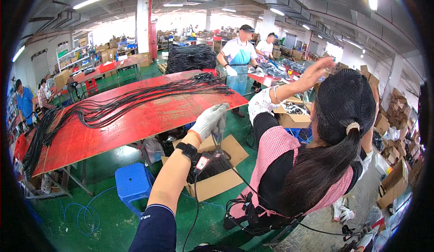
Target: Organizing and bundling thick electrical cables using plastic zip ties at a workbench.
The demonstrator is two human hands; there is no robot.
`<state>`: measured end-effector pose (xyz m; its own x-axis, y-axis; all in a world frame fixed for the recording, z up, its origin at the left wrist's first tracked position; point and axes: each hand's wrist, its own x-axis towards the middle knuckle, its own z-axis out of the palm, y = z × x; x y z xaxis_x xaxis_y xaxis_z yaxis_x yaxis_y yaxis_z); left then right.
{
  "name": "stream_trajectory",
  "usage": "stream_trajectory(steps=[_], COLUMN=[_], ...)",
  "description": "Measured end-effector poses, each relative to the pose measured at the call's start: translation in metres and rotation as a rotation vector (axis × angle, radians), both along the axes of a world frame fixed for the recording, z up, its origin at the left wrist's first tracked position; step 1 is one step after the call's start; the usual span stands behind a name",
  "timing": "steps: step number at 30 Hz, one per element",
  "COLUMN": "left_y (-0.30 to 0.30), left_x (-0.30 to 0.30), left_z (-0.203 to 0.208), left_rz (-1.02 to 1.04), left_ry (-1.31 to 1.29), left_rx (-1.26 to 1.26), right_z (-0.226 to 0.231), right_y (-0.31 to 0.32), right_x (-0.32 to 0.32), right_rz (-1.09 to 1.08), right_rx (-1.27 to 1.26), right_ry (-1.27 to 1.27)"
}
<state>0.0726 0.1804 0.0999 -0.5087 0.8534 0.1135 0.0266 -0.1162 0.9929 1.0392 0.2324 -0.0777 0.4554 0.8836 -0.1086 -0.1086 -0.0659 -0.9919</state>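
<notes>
My left hand (210, 122), in a white knit glove, is raised in front of the red table's near right corner. Its fingers are bent together around something thin and greyish that hangs down, which I cannot make out. A black watch (186, 151) and a small boxy device (202, 162) with a black cable sit on that wrist. Below the hand stands an open cardboard box (226, 179) with dark contents. What seems to be my right hand (374, 215), in a grey glove, is small at the lower right rim; its fingers cannot be made out.
The red table (149, 121) carries long black cables (108, 109). A blue stool (133, 182) stands below it. Close on the right, a co-worker in a pink checked apron (289, 155) raises an arm. Another open carton (294, 119) and a person in a blue apron (238, 64) are beyond.
</notes>
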Motion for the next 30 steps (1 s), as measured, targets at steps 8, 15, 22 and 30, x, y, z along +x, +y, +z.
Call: stream_trajectory(steps=[8,15,22,30], left_y=[0.021,0.027,0.024,0.043], left_x=[-0.001,-0.001,0.003,-0.001], left_z=[-0.012,-0.037,-0.053,-0.039], left_rz=[0.049,0.079,-0.044,-0.136], left_ry=[0.126,0.287,0.088,0.147], left_rx=[-0.051,-0.037,-0.164,-0.217], right_z=[-0.004,0.0,-0.006,-0.015], right_y=[-0.014,0.044,0.1,0.079], right_x=[0.008,-0.012,-0.044,-0.095], right_rz=[-0.023,-0.007,0.047,0.044], right_rx=[-0.013,0.105,0.136,0.078], right_ry=[0.014,0.081,0.115,0.121])
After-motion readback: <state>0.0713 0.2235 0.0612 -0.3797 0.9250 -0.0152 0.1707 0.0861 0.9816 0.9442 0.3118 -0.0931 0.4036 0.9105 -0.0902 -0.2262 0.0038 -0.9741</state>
